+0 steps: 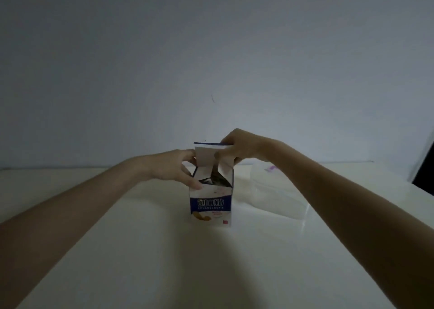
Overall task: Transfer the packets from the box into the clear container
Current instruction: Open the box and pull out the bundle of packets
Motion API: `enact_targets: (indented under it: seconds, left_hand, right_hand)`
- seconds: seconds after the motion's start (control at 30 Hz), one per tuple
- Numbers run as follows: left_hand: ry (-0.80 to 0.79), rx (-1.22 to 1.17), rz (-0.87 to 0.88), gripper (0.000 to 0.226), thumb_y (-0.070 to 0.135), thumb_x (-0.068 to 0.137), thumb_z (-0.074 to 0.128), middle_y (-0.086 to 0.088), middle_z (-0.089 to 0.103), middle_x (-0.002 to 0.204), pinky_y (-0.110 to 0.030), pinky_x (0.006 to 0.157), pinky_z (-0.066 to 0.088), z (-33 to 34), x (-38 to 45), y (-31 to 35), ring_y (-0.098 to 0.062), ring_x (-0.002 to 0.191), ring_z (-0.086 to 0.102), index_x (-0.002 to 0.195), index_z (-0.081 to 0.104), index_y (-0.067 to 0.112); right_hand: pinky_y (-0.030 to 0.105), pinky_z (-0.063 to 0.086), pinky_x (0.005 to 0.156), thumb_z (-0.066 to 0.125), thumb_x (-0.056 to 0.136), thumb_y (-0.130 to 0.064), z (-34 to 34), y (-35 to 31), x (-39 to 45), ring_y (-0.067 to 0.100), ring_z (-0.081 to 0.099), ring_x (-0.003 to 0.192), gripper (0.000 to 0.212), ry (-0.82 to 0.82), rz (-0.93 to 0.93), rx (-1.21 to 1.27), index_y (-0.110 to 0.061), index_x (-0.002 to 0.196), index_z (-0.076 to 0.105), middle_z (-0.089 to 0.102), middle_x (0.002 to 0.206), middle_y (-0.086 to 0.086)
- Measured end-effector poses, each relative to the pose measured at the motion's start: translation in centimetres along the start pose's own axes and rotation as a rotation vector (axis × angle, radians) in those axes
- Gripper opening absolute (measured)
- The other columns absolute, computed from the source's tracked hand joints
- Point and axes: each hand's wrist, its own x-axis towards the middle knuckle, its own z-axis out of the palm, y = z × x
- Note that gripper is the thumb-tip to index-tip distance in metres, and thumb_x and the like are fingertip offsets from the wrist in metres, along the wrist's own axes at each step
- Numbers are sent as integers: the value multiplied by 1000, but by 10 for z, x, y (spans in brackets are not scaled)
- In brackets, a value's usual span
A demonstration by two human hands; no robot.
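Note:
A white and blue carton-shaped box (210, 206) stands upright in the middle of the white table (164, 250). Its gabled top is partly pulled apart, and dark packets (212, 179) show dimly inside the gap. My left hand (178, 167) grips the box's upper left side, with fingers on the flap. My right hand (237, 147) pinches the raised top flap from the right. The clear container (274, 191) lies on the table just right of the box, behind my right forearm, with a small purple mark on it.
A plain grey wall rises behind the table's far edge. A dark object (425, 170) stands at the far right edge of the view. The lighting is dim.

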Motion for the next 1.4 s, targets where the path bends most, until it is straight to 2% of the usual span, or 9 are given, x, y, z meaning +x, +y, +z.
enact_targets:
  seconds: [0.17, 0.3, 0.47, 0.63, 0.77, 1.0, 1.13, 1.3, 1.4]
  left_hand:
    - [143, -149, -45, 82, 38, 76, 74, 2, 51, 127, -20, 85, 47, 19, -5, 4, -13, 109, 55, 141, 26, 25]
    - [295, -285, -33, 63, 25, 88, 61, 6, 61, 99, -21, 81, 49, 27, -4, 7, -7, 85, 61, 141, 26, 19]
    - [386, -193, 61, 55, 8, 90, 56, -4, 47, 128, -31, 80, 55, 27, -12, 6, -27, 97, 63, 133, 29, 27]
    - [219, -104, 14, 47, 16, 92, 51, 2, 41, 135, -19, 73, 50, 30, -12, 5, -15, 103, 55, 134, 39, 36]
    - [200, -141, -13, 58, 33, 90, 58, 8, 43, 141, -22, 88, 38, 35, -8, 8, -10, 118, 45, 142, 33, 32]
    - [203, -68, 9, 75, 37, 71, 78, 11, 51, 131, -22, 88, 46, 52, -3, 6, -8, 117, 49, 135, 42, 26]
    - [225, -87, 42, 68, 34, 69, 80, 15, 56, 120, -22, 90, 48, 56, -2, 5, -7, 114, 53, 129, 48, 27]
    - [261, -48, 45, 80, 41, 64, 82, 12, 56, 128, -30, 100, 45, 53, -2, 0, -10, 119, 52, 133, 47, 25]
    - [315, 64, 47, 79, 41, 65, 81, 6, 54, 133, -34, 99, 46, 38, -3, 4, -14, 119, 52, 134, 47, 21]
  right_hand:
    - [33, 58, 70, 64, 84, -35, 13, 15, -3, 24, 66, 68, 46, 304, 231, 107, 2, 110, 56, 68, 103, 16]
    - [34, 46, 75, 64, 83, -42, 8, 4, -8, 28, 57, 100, 57, 536, 172, -182, -5, 120, 43, 55, 117, 13]
    - [33, 51, 81, 71, 78, -28, 10, -10, -19, 29, 54, 103, 64, 183, 146, -259, -7, 127, 37, 43, 126, 15]
    - [27, 43, 72, 52, 84, 5, -3, 2, -36, 23, 47, 90, 36, 196, 31, -489, -5, 118, 45, 45, 120, 16]
    - [28, 41, 90, 51, 89, -4, -2, 15, -49, 20, 44, 108, 23, 152, -198, -933, -8, 111, 58, 47, 121, 8]
    - [31, 46, 95, 65, 83, -24, -6, -6, -32, 20, 58, 113, 57, -300, -67, -620, -27, 136, 44, 60, 127, 4]
    - [27, 56, 60, 61, 86, -12, 14, -16, -19, 28, 60, 101, 52, -495, 98, -587, -18, 134, 41, 55, 125, 12]
    - [31, 56, 69, 48, 95, -20, 32, -8, -14, 28, 64, 90, 27, -333, -25, -742, -14, 122, 49, 62, 106, 9]
    - [36, 60, 67, 49, 93, -23, 27, -8, -12, 24, 66, 78, 14, -179, -15, -511, -18, 100, 61, 66, 95, 7]
